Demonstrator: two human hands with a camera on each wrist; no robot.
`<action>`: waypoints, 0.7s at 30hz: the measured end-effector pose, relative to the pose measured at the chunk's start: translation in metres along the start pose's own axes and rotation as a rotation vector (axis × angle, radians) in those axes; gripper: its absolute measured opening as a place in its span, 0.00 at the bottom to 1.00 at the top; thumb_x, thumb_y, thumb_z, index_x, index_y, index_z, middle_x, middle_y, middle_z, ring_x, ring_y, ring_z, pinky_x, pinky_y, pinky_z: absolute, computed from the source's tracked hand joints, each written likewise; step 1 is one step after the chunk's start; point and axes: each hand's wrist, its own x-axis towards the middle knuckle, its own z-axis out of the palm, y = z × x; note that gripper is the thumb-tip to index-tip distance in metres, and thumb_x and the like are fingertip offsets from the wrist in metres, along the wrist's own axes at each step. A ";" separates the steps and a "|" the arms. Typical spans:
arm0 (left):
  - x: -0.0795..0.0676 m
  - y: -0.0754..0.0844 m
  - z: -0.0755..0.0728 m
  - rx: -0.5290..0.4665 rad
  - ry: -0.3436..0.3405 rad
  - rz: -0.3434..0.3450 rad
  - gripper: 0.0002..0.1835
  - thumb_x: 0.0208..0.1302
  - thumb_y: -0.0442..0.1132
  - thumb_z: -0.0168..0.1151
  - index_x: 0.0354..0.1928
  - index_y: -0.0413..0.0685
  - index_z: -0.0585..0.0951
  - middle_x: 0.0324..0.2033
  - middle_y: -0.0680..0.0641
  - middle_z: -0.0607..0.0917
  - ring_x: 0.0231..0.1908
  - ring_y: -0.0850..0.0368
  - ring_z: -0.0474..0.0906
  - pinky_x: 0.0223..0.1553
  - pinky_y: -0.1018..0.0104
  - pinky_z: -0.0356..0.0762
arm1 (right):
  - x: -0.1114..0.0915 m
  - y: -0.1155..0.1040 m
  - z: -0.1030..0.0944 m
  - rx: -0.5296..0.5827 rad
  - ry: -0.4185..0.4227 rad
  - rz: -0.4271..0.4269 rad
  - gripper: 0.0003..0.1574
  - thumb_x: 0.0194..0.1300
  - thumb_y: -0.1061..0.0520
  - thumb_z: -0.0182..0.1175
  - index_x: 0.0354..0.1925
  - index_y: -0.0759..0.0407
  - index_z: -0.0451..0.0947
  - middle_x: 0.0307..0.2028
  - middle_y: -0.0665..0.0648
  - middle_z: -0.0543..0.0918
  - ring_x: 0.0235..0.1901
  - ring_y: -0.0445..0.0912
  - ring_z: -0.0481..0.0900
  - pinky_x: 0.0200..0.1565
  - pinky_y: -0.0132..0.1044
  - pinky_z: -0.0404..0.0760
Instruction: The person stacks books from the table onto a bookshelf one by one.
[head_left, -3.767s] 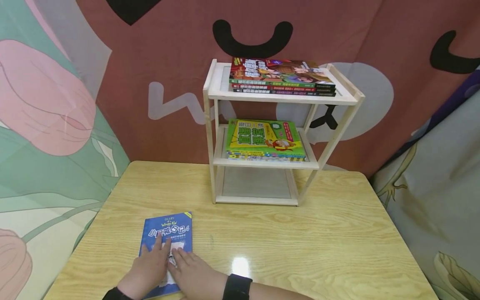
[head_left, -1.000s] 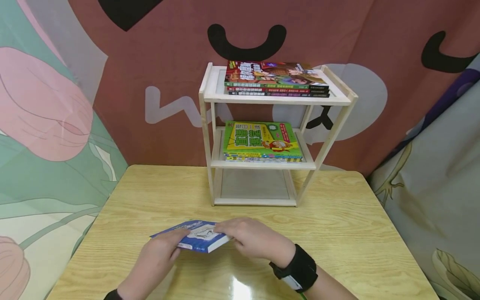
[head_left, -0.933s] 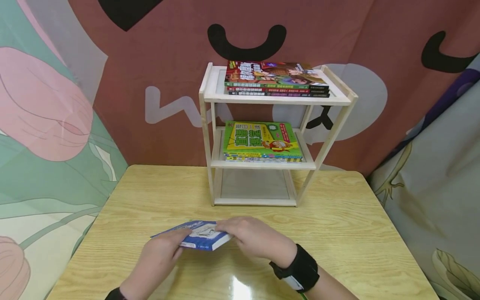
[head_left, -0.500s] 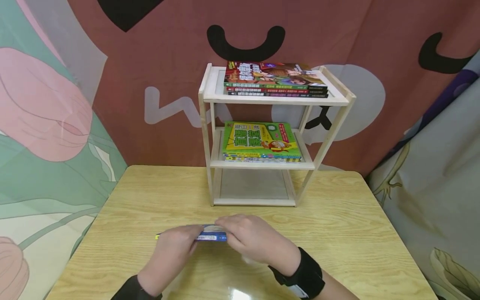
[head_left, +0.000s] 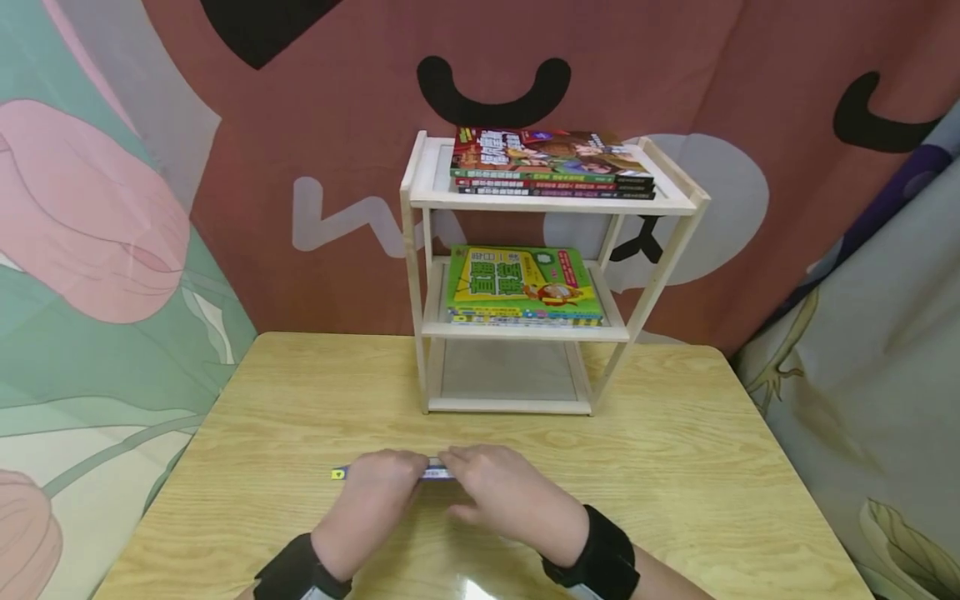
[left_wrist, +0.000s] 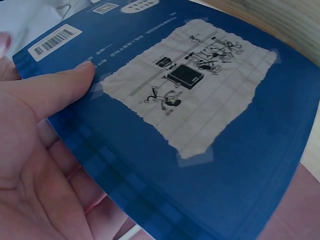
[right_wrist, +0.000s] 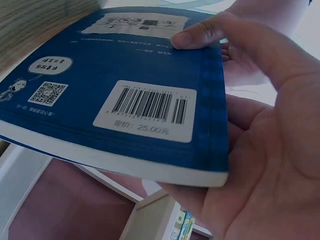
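Both hands hold a thin blue paperback book over the table, its spine (head_left: 437, 473) towards me in the head view. My left hand (head_left: 378, 496) grips it left of the middle and my right hand (head_left: 506, 493) grips it at the right end. The left wrist view shows the back cover (left_wrist: 240, 160) with a torn-paper cartoon, the left thumb (left_wrist: 65, 85) lying on it and the other fingers behind. In the right wrist view a barcode (right_wrist: 150, 107) is beside the right thumb (right_wrist: 200, 35). The front cover is hidden.
A white three-tier rack (head_left: 525, 333) stands at the back of the wooden table (head_left: 675, 467). Its top shelf bears a stack of comic books (head_left: 551, 158), the middle shelf a stack of green and yellow books (head_left: 525, 283). Printed curtains (head_left: 337, 275) hang behind and at both sides.
The book lay flat under both hands; it has been lifted, moved right and tipped until mostly its spine shows. Over the last second the left hand shifted right, closer to the right hand.
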 end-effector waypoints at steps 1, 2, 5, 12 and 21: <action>0.001 0.001 0.001 0.008 0.004 0.009 0.10 0.46 0.35 0.69 0.18 0.54 0.77 0.13 0.59 0.75 0.13 0.68 0.66 0.13 0.75 0.66 | 0.000 0.000 0.001 -0.006 -0.008 0.011 0.39 0.53 0.40 0.65 0.56 0.63 0.74 0.52 0.57 0.78 0.49 0.45 0.76 0.51 0.37 0.74; 0.002 0.002 0.001 0.013 0.005 0.018 0.10 0.46 0.34 0.68 0.17 0.54 0.77 0.13 0.58 0.75 0.13 0.67 0.65 0.13 0.75 0.66 | 0.000 0.000 0.002 -0.012 -0.012 0.021 0.39 0.52 0.41 0.66 0.56 0.62 0.74 0.51 0.56 0.79 0.48 0.45 0.77 0.50 0.37 0.75; 0.004 0.007 0.003 0.041 0.008 0.054 0.10 0.44 0.32 0.68 0.17 0.52 0.76 0.13 0.57 0.74 0.13 0.66 0.65 0.12 0.74 0.66 | 0.000 0.001 0.005 -0.033 -0.018 0.042 0.36 0.49 0.44 0.69 0.53 0.60 0.76 0.47 0.53 0.81 0.43 0.43 0.79 0.46 0.35 0.77; 0.006 0.014 0.008 0.073 0.014 0.100 0.12 0.42 0.29 0.65 0.15 0.52 0.73 0.12 0.57 0.72 0.13 0.65 0.65 0.11 0.73 0.64 | -0.001 0.007 0.017 -0.013 0.016 0.074 0.12 0.48 0.63 0.65 0.35 0.55 0.78 0.26 0.45 0.79 0.25 0.35 0.74 0.28 0.28 0.76; 0.004 0.013 0.014 -0.021 0.041 0.056 0.13 0.49 0.38 0.65 0.15 0.53 0.72 0.11 0.58 0.71 0.12 0.65 0.63 0.11 0.73 0.62 | -0.004 0.015 0.025 0.050 0.010 0.094 0.14 0.49 0.68 0.60 0.31 0.51 0.79 0.26 0.44 0.81 0.24 0.34 0.75 0.27 0.26 0.76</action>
